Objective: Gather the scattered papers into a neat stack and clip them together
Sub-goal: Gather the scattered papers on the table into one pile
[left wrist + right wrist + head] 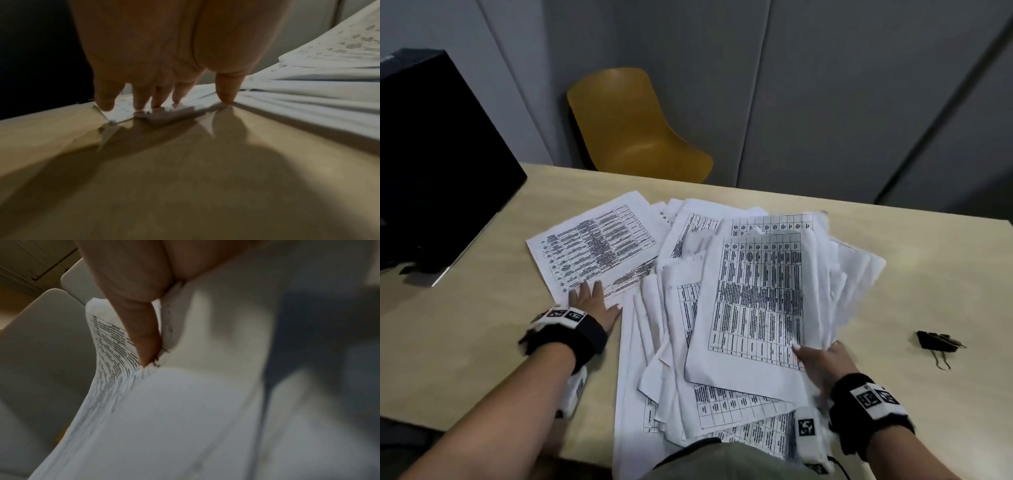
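Several white sheets printed with tables lie in a loose heap (688,308) across the wooden table (465,342). My left hand (592,305) lies flat with straight fingers on the near edge of the far-left sheet (592,243); in the left wrist view its fingertips (139,105) press that sheet's corner (123,112). My right hand (822,359) grips a thick bundle of sheets (760,294) at its near right corner, thumb (141,337) on top, and the bundle (164,410) is lifted off the heap. A black binder clip (938,342) lies on the table to the right, apart from the papers.
A black monitor (438,154) stands at the table's left. A yellow chair (633,130) sits behind the far edge, before grey wall panels. Some sheets overhang the table's near edge above my lap (722,459).
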Demonstrator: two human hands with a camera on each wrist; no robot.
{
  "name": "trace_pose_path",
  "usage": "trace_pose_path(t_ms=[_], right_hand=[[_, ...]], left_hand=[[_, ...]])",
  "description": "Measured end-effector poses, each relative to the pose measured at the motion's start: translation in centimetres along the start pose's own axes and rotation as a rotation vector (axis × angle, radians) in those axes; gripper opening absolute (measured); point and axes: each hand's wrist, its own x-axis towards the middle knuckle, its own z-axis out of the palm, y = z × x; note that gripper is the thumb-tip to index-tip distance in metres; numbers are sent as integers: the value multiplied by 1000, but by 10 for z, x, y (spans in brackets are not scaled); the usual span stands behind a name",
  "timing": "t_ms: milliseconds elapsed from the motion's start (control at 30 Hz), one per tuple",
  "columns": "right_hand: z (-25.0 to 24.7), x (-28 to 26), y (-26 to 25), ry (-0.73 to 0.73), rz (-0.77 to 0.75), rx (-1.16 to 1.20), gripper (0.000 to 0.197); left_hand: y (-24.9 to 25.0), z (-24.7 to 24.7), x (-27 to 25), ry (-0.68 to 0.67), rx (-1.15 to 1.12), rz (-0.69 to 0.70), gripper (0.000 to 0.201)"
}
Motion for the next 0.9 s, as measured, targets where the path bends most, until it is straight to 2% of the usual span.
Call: trace_pose_path(t_ms=[133,200,300,367,400,467,533,633,700,767,800,900], right_hand=[[-2,-1,0,-13,28,66,25],[-5,-2,0,-5,49,97,22],[-7,-5,-2,9,67,164,25],[-7,-8,-6,25,71,169,24],[-7,-8,-5,29,69,160,21],[-6,-5,-2,38,70,131,24],[-3,-1,1,16,75,115,37],[-2,0,2,-4,101,99,42],[-3,-1,1,-12,101,76,40],[-2,-3,-2,-14,96,77,39],[-2,-3,-3,-14,94,83,39],[-3,-7,-7,-18,99,101,37]], left_hand=[[4,9,-30,-85,63,34,72],[11,13,-55,-77,150,83,68],[11,16,-75,79,262,205,56],[6,13,-70,222,95,290,49],[2,12,-65,255,-16,282,53],[-6,12,-55,202,-75,142,66],[-9,18,-51,51,-20,3,74],[1,26,-63,-33,80,50,75],[7,20,-71,13,147,96,67],[4,9,-69,109,50,50,57],[-2,5,-66,152,-50,-15,59],[-24,4,-58,247,-304,-266,82]])
